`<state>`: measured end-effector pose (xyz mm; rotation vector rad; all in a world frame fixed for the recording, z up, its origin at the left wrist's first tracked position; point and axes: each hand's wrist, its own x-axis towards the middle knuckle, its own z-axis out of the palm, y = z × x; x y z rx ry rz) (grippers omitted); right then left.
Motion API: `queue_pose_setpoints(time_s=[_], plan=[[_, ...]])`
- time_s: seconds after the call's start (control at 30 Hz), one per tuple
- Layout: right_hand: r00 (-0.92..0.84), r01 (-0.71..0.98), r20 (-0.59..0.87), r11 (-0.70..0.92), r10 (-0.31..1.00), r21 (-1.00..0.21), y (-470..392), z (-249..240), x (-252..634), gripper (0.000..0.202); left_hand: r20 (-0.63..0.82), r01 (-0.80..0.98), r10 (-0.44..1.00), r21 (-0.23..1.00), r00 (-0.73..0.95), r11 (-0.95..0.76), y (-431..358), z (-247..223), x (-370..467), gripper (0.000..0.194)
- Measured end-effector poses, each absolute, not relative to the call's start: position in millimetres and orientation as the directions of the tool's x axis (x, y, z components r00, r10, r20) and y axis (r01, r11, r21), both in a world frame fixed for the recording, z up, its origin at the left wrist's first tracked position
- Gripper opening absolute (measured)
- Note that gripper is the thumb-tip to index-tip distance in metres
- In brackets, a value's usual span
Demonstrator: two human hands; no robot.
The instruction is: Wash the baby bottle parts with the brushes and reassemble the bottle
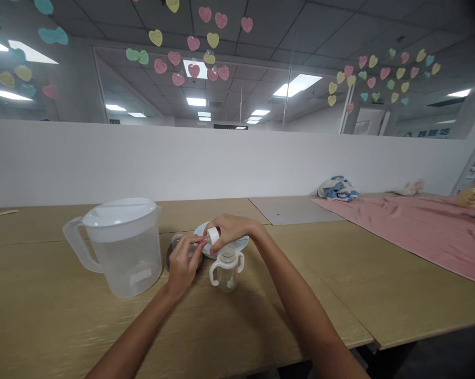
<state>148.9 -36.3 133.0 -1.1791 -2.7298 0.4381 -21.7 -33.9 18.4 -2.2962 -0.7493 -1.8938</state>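
My right hand (230, 229) is closed around a white bottle collar (212, 236), held tilted above the table. The fingers of my left hand (182, 267) pinch at the collar's left side. What lies between those fingertips is too small to tell, perhaps the teat. Just below my right hand, a clear baby bottle (226, 275) with two white handles stands upright with its mouth uncovered. A small white piece shows inside it near the bottom. Behind the hands lie a white plate (243, 244) and a dark round dish (169, 259), both partly hidden.
A large translucent pitcher (127, 258) with a white lid stands left of my hands. To the right, a pink cloth (411, 226) covers part of the table, with a yellowish bottle (470, 196) on it. A crumpled blue-and-white cloth (337, 188) lies by the wall.
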Motion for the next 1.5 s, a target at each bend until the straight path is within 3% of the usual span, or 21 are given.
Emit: queue_pose_setpoints(time_s=[0.2,0.47,0.57,0.67,0.77,0.83,0.97,1.1,1.27,1.5], plan=[[-0.659,0.722,-0.046,0.615,0.751,-0.318,-46.5,146.8,162.3,0.042,0.967,0.429,0.188,0.098,0.173,-0.898,-39.5,27.2,-17.3,0.005],[-0.632,0.755,-0.105,0.578,0.768,-0.310,-43.8,144.4,171.8,0.050,0.961,0.434,0.189,0.085,0.203,-0.897,-41.4,25.2,-16.3,0.005],[-0.620,0.771,-0.101,0.580,0.778,-0.264,-43.4,143.8,171.5,0.050,0.954,0.409,0.227,0.130,0.197,-0.903,-37.9,21.7,-13.1,0.006],[-0.564,0.818,-0.102,0.539,0.819,-0.201,-45.1,145.5,171.4,0.051,0.921,0.354,0.361,0.292,0.146,-0.888,-35.3,15.9,-8.4,0.009],[-0.439,0.887,-0.065,0.421,0.896,-0.188,-47.8,148.7,175.3,0.046,0.811,0.270,0.557,0.504,0.178,-0.820,-35.1,6.7,-6.0,0.031],[-0.371,0.904,0.002,0.361,0.929,-0.230,-49.5,150.8,179.1,0.045,0.734,0.234,0.627,0.583,0.261,-0.778,-36.9,0.0,-4.4,0.049],[-0.472,0.802,0.086,0.468,0.877,-0.370,-50.1,151.9,183.4,0.040,0.646,0.295,0.638,0.568,0.419,-0.768,-44.2,-8.2,3.7,0.070],[-0.611,0.701,0.059,0.575,0.789,-0.422,-45.0,147.4,184.6,0.035,0.673,0.373,0.620,0.498,0.404,-0.783,-48.3,-7.9,7.4,0.057],[-0.611,0.683,0.017,0.538,0.791,-0.495,-35.6,136.1,181.3,0.040,0.700,0.410,0.619,0.478,0.356,-0.777,-44.7,-8.6,0.9,0.057],[-0.661,0.693,-0.090,0.560,0.745,-0.455,-27.3,127.9,169.4,0.041,0.720,0.399,0.620,0.493,0.312,-0.773,-43.0,-11.2,0.8,0.048]])
